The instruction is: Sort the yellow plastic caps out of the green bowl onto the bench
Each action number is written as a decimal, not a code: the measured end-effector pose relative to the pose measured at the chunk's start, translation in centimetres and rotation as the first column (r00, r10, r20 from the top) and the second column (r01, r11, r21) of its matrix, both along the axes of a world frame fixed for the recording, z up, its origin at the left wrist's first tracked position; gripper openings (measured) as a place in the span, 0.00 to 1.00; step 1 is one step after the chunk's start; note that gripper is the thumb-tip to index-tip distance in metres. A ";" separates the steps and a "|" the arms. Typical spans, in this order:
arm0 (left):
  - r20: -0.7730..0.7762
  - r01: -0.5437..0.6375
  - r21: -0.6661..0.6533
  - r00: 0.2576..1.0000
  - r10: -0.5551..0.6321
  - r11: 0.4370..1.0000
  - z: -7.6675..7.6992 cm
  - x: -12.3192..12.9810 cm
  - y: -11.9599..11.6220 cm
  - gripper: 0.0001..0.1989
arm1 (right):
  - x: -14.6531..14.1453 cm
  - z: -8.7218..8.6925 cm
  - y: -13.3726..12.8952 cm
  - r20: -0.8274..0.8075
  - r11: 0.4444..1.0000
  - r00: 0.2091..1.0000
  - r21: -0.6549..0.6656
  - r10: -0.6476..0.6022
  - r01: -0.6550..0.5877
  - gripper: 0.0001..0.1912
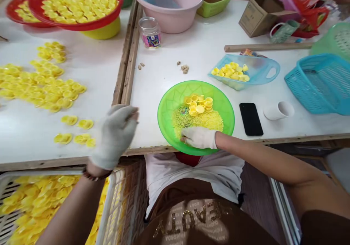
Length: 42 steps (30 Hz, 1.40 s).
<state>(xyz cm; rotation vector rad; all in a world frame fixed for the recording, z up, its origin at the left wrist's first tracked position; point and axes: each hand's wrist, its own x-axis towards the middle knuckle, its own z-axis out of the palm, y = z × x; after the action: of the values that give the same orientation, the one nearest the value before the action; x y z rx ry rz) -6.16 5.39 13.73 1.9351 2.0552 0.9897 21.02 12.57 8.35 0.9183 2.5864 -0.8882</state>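
Note:
My left hand [115,137], in a white glove with bare fingertips, is raised over the table's front edge beside the wooden strip. Its fingers are curled together; anything between them is hidden. Several small yellow cup-shaped pieces [85,124] lie just left of it. My right hand [199,137], gloved likewise, reaches into a green bowl [164,119]. Its fingers are bent down and pinched at the small yellow beads [213,121] in the bowl, and what they grip cannot be made out. More yellow cups [200,109] rest at the bowl's far side.
Many yellow pieces [41,84] spread over the left table. A blue scoop [259,73] with yellow cups, a black phone [251,119], a white cup [279,111] and a blue basket [319,88] are to the right. A clear jar [150,33] and pink basin [175,19] stand behind.

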 end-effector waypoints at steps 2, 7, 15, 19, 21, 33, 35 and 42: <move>0.090 0.185 -0.008 0.979 -0.183 0.983 0.3 4.7 3.5 0.10 | 0.3 0.4 0.3 -0.089 0.985 0.988 -0.130 -0.125 0.113 0.14; -0.029 0.231 -0.304 0.968 -0.251 0.924 -2.5 12.8 12.6 0.08 | 1.6 1.5 2.2 -0.266 0.542 0.603 -0.770 -0.752 0.337 0.14; -0.135 0.163 -0.301 0.968 -0.211 0.940 -3.5 12.8 13.8 0.02 | 4.1 2.3 4.0 -0.024 0.031 0.106 -0.998 -0.994 0.063 0.18; 0.315 0.263 -0.348 0.937 -0.152 0.900 -2.0 11.6 10.1 0.08 | 3.1 3.3 3.6 -0.166 0.167 0.020 -0.984 -0.986 0.054 0.24; 0.621 0.382 -0.387 0.781 -0.069 0.839 -1.7 11.6 8.5 0.11 | 2.1 4.0 3.5 -0.264 0.260 -0.049 -0.962 -0.963 0.082 0.26; 0.880 0.447 -0.340 0.461 0.113 0.827 -3.3 13.5 6.0 0.20 | 0.5 4.3 3.0 -0.514 0.477 -0.168 -0.852 -0.841 0.218 0.23; 0.888 0.444 -0.336 0.443 0.122 0.831 -3.2 13.5 6.0 0.20 | 0.8 4.4 3.3 -0.502 0.459 -0.150 -0.854 -0.852 0.246 0.24; 0.911 0.403 -0.298 0.391 0.132 0.866 -2.8 12.2 5.6 0.21 | 3.2 3.8 3.4 -0.538 0.495 -0.028 -0.794 -0.842 0.353 0.23</move>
<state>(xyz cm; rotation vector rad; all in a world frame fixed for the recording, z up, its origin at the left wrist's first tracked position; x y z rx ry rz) 6.08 11.01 10.93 0.8604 1.2215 1.0135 24.24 15.94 12.16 1.9449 2.1220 -2.9765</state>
